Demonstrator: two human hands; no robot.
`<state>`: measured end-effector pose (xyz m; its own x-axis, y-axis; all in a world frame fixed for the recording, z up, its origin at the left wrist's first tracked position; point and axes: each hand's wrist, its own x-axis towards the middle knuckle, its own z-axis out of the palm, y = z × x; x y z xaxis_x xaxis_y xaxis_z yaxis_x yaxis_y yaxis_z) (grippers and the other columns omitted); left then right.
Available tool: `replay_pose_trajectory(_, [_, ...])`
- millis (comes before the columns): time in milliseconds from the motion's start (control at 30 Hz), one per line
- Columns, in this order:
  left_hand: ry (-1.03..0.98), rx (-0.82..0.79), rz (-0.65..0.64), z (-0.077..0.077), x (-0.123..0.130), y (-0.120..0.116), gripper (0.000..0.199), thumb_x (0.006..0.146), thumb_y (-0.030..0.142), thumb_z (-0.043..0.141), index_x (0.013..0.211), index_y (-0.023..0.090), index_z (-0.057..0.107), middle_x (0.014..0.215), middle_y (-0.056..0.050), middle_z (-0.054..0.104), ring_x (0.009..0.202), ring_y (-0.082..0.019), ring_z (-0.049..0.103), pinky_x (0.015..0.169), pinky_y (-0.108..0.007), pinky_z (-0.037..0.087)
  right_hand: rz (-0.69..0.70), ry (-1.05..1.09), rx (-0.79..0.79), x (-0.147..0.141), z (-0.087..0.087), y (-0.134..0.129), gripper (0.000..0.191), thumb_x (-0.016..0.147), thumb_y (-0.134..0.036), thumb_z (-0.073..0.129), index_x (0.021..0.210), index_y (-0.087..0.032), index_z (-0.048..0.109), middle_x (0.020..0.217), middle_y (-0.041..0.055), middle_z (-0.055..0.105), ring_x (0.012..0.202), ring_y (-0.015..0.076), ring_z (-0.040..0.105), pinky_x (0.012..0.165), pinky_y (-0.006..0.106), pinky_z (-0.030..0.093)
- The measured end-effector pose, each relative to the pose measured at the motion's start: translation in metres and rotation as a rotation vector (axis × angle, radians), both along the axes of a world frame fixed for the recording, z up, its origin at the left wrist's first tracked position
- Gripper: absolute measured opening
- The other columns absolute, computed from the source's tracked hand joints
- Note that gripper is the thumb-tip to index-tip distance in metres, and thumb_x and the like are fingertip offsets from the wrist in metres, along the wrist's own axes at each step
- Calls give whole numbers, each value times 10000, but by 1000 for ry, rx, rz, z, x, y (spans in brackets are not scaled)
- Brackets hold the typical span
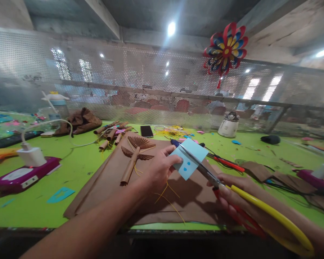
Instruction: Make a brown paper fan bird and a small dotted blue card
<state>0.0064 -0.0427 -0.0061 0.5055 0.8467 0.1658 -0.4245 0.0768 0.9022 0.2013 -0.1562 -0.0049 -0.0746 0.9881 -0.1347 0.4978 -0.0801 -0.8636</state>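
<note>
My left hand (162,163) pinches the left edge of a light blue paper piece (197,149) that has small darker blue marks on it. In my right hand (229,192) is a pair of scissors (270,212) with one yellow and one red handle. The scissor blades lie across the blue paper, pointing up and left. Below both hands spreads brown paper (102,187), with thin yellow strings hanging near my left hand. A rolled brown paper figure with pleated fans (133,160) rests on it, left of my left hand.
A purple power strip (29,176) with a white plug sits at left, a blue star cutout (61,195) near it. Paper rolls (113,135), a phone (147,131) and a white bottle (229,125) stand or lie farther back. A red-handled tool (229,163) lies right of centre.
</note>
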Motion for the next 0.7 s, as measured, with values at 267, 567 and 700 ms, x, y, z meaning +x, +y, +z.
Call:
replay_pose_trajectory(267, [1, -16, -13, 1, 2, 0, 146, 561, 114, 629, 687, 135, 558, 636, 13, 518, 563, -75, 447, 542, -209, 352, -56, 136, -47, -1, -7, -1, 416, 773, -603, 557, 873, -200, 554, 594, -39, 468, 410, 52, 384, 351, 163, 280])
replay_pose_trajectory(567, [123, -30, -40, -5, 0, 3, 137, 588, 113, 589, 723, 137, 582, 650, 6, 528, 562, -80, 466, 538, -208, 371, -67, 139, -40, -4, 1, -8, 377, 763, -593, 574, 788, -217, 588, 500, -21, 488, 390, 97, 423, 321, 193, 319])
replay_pose_trajectory(700, [154, 5, -69, -6, 1, 4, 185, 580, 123, 576, 763, 135, 605, 728, -27, 582, 594, -99, 507, 555, -220, 390, -47, 111, -40, 1, 0, -9, 387, 783, -605, 538, 777, -224, 610, 469, -12, 488, 383, 116, 447, 327, 212, 357])
